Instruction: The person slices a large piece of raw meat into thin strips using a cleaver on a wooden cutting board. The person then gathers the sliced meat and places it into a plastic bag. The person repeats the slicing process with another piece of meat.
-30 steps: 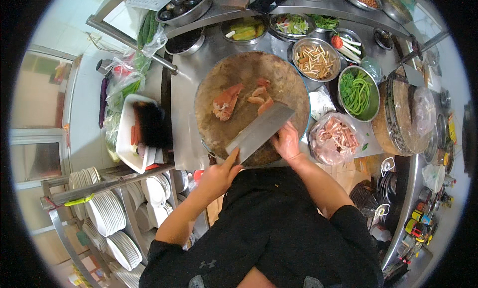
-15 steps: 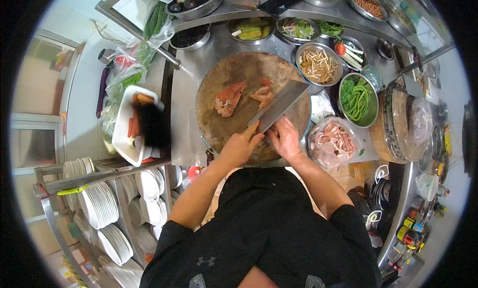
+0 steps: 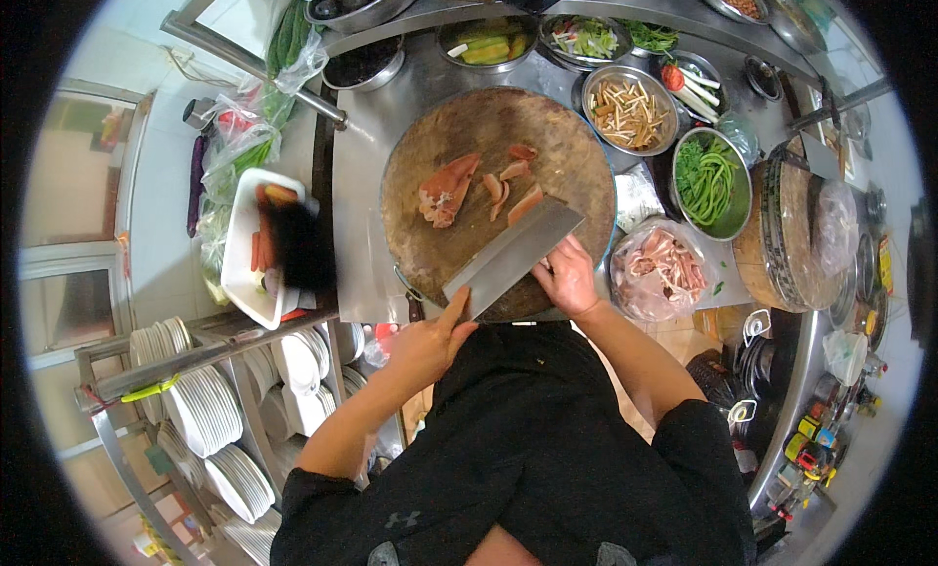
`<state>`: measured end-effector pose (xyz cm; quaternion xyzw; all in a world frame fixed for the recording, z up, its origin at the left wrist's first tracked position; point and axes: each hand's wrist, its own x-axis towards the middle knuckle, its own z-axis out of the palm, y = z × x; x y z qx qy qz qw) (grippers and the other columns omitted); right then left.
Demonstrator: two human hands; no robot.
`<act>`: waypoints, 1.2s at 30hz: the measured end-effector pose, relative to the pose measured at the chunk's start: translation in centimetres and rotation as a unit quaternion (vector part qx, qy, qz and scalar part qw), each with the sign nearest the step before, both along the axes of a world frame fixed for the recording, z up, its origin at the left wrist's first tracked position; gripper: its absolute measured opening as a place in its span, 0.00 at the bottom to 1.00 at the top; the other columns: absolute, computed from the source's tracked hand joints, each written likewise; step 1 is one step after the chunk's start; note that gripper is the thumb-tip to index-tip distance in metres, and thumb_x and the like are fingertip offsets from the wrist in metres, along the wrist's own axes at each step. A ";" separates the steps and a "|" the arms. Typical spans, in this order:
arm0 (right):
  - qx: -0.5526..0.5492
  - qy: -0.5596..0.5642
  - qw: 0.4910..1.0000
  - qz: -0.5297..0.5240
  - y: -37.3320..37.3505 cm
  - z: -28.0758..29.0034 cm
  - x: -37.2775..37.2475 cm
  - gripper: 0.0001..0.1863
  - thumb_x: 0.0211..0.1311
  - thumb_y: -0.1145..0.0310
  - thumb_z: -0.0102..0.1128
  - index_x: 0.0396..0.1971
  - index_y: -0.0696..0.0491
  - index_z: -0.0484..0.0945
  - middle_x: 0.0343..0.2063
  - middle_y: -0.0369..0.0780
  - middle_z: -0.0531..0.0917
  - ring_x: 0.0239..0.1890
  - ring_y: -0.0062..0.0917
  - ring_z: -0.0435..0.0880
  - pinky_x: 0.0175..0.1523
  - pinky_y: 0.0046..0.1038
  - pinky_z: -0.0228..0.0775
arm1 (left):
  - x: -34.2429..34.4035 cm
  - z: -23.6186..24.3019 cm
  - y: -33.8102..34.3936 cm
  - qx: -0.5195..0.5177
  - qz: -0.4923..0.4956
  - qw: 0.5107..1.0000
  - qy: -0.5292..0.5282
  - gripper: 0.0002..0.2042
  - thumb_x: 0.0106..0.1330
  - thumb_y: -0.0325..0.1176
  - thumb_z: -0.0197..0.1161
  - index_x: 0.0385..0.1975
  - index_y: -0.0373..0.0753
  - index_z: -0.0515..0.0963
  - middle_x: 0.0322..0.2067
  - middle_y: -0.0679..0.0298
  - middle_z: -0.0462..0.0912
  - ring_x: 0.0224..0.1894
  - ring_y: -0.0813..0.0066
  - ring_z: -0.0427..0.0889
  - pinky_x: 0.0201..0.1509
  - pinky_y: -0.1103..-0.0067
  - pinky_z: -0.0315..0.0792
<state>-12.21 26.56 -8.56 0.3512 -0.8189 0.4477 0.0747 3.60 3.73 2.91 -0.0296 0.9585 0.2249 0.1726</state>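
Observation:
My left hand (image 3: 440, 336) is closed around the near end of a cleaver (image 3: 510, 251), whose wide blade lies diagonally across the round wooden chopping board (image 3: 420, 151). My right hand (image 3: 567, 281) has bent fingers at the blade's near side, partly under it; what they hold is hidden. Just beyond the blade is a pink meat slice (image 3: 525, 202), with thinner slices (image 3: 494, 193) and a small piece (image 3: 521, 152) above it. A larger chunk of raw meat (image 3: 449, 190) lies on the board's left half.
Right of the board stand a bag of raw meat (image 3: 662, 273), a bowl of greens (image 3: 708, 185), pale stalks (image 3: 625, 111) and another round block (image 3: 757, 253). A shelf (image 3: 454, 17) spans the back. At left are a white tub (image 3: 237, 255) and stacked plates (image 3: 200, 410).
Half a second ago the cleaver and my left hand were higher and further right; they have come down-left, back near their position of a second ago. The slices beyond the blade look more separated.

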 end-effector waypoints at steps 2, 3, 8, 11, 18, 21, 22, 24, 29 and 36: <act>0.002 0.002 1.000 0.001 0.0 0.2 0.0 0.16 0.52 0.74 0.73 0.43 0.58 0.85 0.46 0.50 0.85 0.53 0.50 0.83 0.58 0.43 0.77 | -0.8 -1.5 1.3 0.033 0.018 0.999 0.032 0.30 0.77 0.49 0.59 0.74 0.43 0.64 0.20 0.45 0.82 0.23 0.40 0.84 0.27 0.52 0.76; 0.002 0.005 1.000 0.001 -0.1 0.3 -0.1 0.16 0.53 0.74 0.73 0.43 0.58 0.85 0.47 0.50 0.85 0.53 0.50 0.83 0.58 0.43 0.77 | -1.2 -2.4 1.8 0.048 0.027 0.997 0.050 0.30 0.77 0.49 0.59 0.74 0.43 0.64 0.20 0.45 0.82 0.23 0.40 0.84 0.27 0.52 0.76; 0.022 -0.003 1.000 0.002 -0.1 0.3 -0.3 0.18 0.51 0.75 0.73 0.44 0.58 0.84 0.47 0.48 0.84 0.56 0.48 0.81 0.60 0.42 0.76 | -5.0 -4.1 3.4 0.036 0.035 0.997 0.051 0.29 0.77 0.50 0.57 0.72 0.42 0.65 0.22 0.41 0.83 0.27 0.38 0.85 0.32 0.50 0.77; 0.042 0.002 0.999 0.010 0.1 1.3 -0.3 0.19 0.51 0.75 0.73 0.45 0.58 0.83 0.50 0.47 0.83 0.59 0.48 0.78 0.63 0.42 0.74 | -7.0 -4.0 3.1 0.098 0.040 0.993 0.057 0.29 0.78 0.50 0.56 0.72 0.41 0.65 0.26 0.39 0.84 0.33 0.36 0.86 0.39 0.49 0.77; 0.018 0.029 0.999 -0.016 0.2 1.8 0.1 0.18 0.51 0.74 0.73 0.44 0.56 0.83 0.53 0.46 0.81 0.60 0.50 0.77 0.63 0.44 0.73 | -3.8 1.2 -0.8 0.091 0.042 0.995 -0.013 0.26 0.78 0.49 0.56 0.69 0.41 0.69 0.32 0.40 0.85 0.39 0.35 0.85 0.44 0.51 0.77; 0.035 0.029 0.999 -0.020 0.7 0.8 0.5 0.18 0.51 0.74 0.74 0.44 0.56 0.84 0.51 0.46 0.81 0.59 0.49 0.77 0.63 0.42 0.74 | 0.2 2.0 -1.9 0.067 0.010 0.998 -0.010 0.27 0.78 0.50 0.57 0.70 0.43 0.69 0.30 0.42 0.85 0.33 0.38 0.86 0.37 0.53 0.79; 0.034 0.024 0.999 -0.016 0.6 1.0 0.6 0.17 0.51 0.74 0.74 0.43 0.56 0.84 0.51 0.46 0.82 0.59 0.48 0.78 0.63 0.42 0.74 | 1.0 1.6 -2.0 0.067 0.000 0.998 0.009 0.27 0.77 0.50 0.57 0.71 0.43 0.68 0.29 0.42 0.85 0.31 0.39 0.86 0.34 0.54 0.79; 0.034 0.015 0.999 -0.010 0.5 1.4 0.3 0.17 0.51 0.73 0.74 0.43 0.57 0.84 0.49 0.45 0.83 0.57 0.47 0.79 0.62 0.42 0.75 | 0.9 0.6 -1.9 0.046 0.002 0.999 -0.006 0.28 0.77 0.50 0.58 0.71 0.43 0.68 0.26 0.43 0.85 0.27 0.40 0.86 0.30 0.54 0.78; 0.007 0.024 0.999 -0.021 0.2 0.7 0.5 0.17 0.50 0.74 0.74 0.43 0.57 0.84 0.43 0.47 0.85 0.52 0.49 0.82 0.60 0.43 0.76 | -1.0 -2.1 0.9 0.041 0.015 0.999 0.031 0.29 0.77 0.50 0.58 0.72 0.43 0.67 0.21 0.42 0.83 0.25 0.39 0.85 0.29 0.52 0.77; 0.028 0.036 0.998 -0.046 -0.4 1.2 0.3 0.18 0.49 0.74 0.75 0.42 0.58 0.83 0.41 0.46 0.84 0.51 0.47 0.82 0.58 0.43 0.76 | -5.9 -4.4 3.4 0.087 0.038 0.992 0.088 0.27 0.77 0.50 0.57 0.68 0.39 0.69 0.22 0.40 0.83 0.27 0.36 0.84 0.32 0.50 0.77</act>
